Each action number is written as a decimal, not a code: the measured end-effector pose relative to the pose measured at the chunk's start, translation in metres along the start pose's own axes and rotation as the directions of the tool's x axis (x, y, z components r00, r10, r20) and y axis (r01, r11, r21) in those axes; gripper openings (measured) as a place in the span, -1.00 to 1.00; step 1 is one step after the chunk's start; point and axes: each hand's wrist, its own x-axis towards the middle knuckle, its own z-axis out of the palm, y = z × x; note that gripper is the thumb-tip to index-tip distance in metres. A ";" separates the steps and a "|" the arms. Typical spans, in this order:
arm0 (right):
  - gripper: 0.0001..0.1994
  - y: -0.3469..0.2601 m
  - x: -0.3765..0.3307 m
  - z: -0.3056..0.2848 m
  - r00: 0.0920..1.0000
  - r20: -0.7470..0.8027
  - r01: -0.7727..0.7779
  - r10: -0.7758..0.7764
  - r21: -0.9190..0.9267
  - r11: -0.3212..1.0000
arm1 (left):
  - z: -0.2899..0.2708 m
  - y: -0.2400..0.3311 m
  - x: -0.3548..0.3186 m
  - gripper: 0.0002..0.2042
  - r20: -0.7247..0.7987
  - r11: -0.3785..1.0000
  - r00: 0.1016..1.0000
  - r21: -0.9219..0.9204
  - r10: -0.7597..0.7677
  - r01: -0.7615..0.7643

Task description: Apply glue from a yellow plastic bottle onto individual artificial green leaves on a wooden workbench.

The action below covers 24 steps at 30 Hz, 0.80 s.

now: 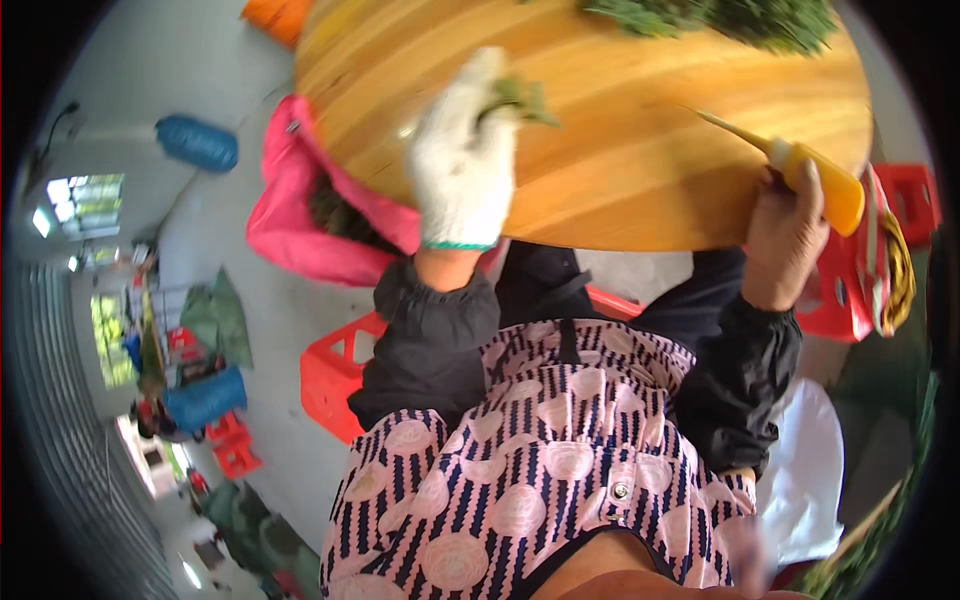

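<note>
My left hand, in a white knitted glove with a green cuff edge, is over the left part of a round wooden table. Its thumb and fingers pinch a small green leafy sprig, partly blurred. At the table's right edge, my bare right hand grips an awl-like tool by its thick yellow handle. The tool's thin shaft tapers to a point over the tabletop, aimed up and left, apart from the sprig. A heap of green leafy stems lies at the table's far side.
A pink bag with dark plant matter hangs open at the table's left edge. Red plastic stools stand left and right, a cloth-draped one beside my right hand. A white sack is at lower right. Blue rolls lie further left.
</note>
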 end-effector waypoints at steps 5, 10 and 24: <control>-0.75 -0.005 -0.015 0.013 0.999 0.038 -0.007 0.005 0.074 0.997 | -0.160 -0.080 -0.019 -0.61 -0.417 0.850 0.909 0.473 -0.015 0.231; -0.75 -0.003 -0.004 -0.007 0.997 0.039 0.070 -0.066 -0.104 0.992 | -0.218 -0.110 -0.008 -0.58 -0.278 -0.032 0.806 0.951 -0.522 0.307; -0.81 -0.022 0.044 -0.023 0.983 0.044 -0.181 0.176 0.285 0.941 | 0.138 -0.004 0.120 -0.41 0.328 0.634 0.904 0.645 0.273 -0.426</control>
